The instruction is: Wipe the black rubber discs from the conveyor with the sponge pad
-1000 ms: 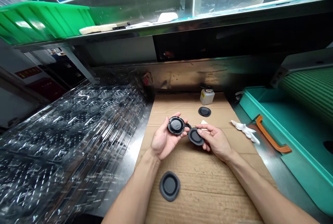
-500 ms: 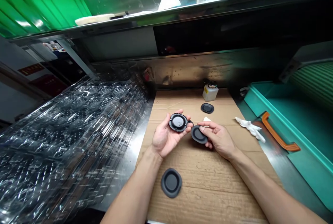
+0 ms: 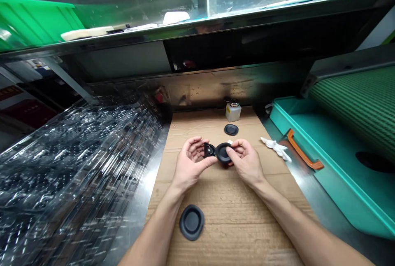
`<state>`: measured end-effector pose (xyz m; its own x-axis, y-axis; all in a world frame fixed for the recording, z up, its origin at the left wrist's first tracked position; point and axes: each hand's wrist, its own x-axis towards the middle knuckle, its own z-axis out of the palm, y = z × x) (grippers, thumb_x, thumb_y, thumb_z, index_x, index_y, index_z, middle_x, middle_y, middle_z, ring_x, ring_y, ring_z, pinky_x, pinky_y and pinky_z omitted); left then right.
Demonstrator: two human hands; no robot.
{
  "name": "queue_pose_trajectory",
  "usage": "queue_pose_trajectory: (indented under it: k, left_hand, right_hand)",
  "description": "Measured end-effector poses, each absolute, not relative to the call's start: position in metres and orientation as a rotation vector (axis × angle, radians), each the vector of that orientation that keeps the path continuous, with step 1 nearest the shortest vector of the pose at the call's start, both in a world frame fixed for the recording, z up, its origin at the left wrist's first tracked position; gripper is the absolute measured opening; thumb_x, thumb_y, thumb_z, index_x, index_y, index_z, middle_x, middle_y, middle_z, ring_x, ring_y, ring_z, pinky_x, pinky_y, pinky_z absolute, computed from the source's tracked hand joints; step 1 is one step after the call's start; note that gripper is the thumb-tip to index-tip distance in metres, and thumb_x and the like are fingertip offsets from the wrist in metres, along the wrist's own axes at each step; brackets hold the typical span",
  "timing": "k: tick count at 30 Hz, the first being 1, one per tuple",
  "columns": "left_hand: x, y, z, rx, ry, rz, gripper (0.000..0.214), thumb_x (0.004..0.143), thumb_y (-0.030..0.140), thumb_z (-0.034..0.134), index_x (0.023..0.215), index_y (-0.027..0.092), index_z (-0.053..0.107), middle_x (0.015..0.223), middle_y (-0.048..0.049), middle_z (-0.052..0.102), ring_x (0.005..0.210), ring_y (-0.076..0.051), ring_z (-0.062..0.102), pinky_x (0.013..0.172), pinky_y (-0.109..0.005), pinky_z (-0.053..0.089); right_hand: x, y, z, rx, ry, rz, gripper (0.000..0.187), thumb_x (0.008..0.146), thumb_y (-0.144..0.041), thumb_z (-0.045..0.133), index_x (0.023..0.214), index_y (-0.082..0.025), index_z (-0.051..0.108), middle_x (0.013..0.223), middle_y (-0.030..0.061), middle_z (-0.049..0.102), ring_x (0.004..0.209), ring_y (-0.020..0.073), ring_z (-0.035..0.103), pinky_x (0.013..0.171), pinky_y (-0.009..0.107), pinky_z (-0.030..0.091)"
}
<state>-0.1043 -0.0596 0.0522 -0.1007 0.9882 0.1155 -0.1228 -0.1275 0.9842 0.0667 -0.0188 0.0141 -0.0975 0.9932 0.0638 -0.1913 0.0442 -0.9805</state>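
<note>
My left hand (image 3: 193,161) grips a small black round plastic part (image 3: 209,150), tilted on edge with its shiny inside partly showing. My right hand (image 3: 247,159) pinches a dark rounded disc with a sunken centre (image 3: 222,153), thumb on its face. The two pieces are side by side, close together or touching; I cannot tell which. Beneath both hands lies a cardboard sheet (image 3: 247,225). Nearer me on it is a similar dark disc (image 3: 191,222), and another dark disc (image 3: 231,129) lies beyond the hands. A small white thing (image 3: 230,142) is half hidden behind my right fingers.
A white bottle with a metal cap (image 3: 233,110) stands at the cardboard's far end. Stacked clear plastic trays (image 3: 77,167) fill the left. To the right are a crumpled white piece (image 3: 276,149) and a teal bin (image 3: 335,187) with an orange handle (image 3: 304,150). A metal shelf crosses above.
My left hand has turned from palm-up to gripping the black part on edge. The right hand has brought its disc up against or close to it. The camera view has swung right.
</note>
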Motion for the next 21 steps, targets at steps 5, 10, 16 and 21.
queue_pose_trajectory:
  k: [5,10,16,21]
  left_hand:
    - [-0.098,-0.062,0.041,1.767,1.513,1.239,0.064,0.065,0.036,0.080,0.121,0.025,0.052,0.120,-0.0057,0.062,0.112,-0.021,0.057,0.099,-0.038,0.043]
    - [-0.100,-0.062,0.042,1.986,1.510,1.068,0.061,0.068,0.039,0.078,0.123,0.027,0.054,0.122,-0.0048,0.061,0.113,-0.021,0.055,0.100,-0.038,0.042]
    - [-0.107,-0.061,0.049,1.999,1.353,0.980,0.062,0.070,0.035,0.077,0.127,0.028,0.052,0.123,-0.0052,0.060,0.114,-0.022,0.055,0.100,-0.037,0.042]
    - [-0.134,-0.051,0.047,1.920,1.597,1.180,0.048,0.081,0.033,0.065,0.128,0.026,0.053,0.123,-0.0078,0.057,0.116,-0.023,0.052,0.103,-0.039,0.037]
  right_hand:
    - [0.063,-0.023,0.014,-0.848,-1.279,1.533,0.028,0.084,-0.045,0.062,0.094,-0.020,0.052,0.079,-0.0001,0.061,0.062,0.0118,0.058,0.053,0.023,0.052]
    - [0.062,-0.025,0.016,-0.844,-1.312,1.576,0.032,0.084,-0.049,0.060,0.095,-0.019,0.055,0.075,0.0001,0.060,0.060,0.0121,0.057,0.052,0.024,0.050]
    - [0.065,-0.024,0.015,-0.867,-1.417,1.561,0.034,0.088,-0.051,0.052,0.102,-0.020,0.055,0.080,0.0027,0.062,0.062,0.0145,0.059,0.055,0.027,0.050]
    - [0.074,-0.024,0.020,-1.104,-1.773,0.768,0.022,0.091,-0.038,0.048,0.088,-0.021,0.061,0.076,0.0022,0.060,0.068,0.0159,0.056,0.067,0.029,0.046]
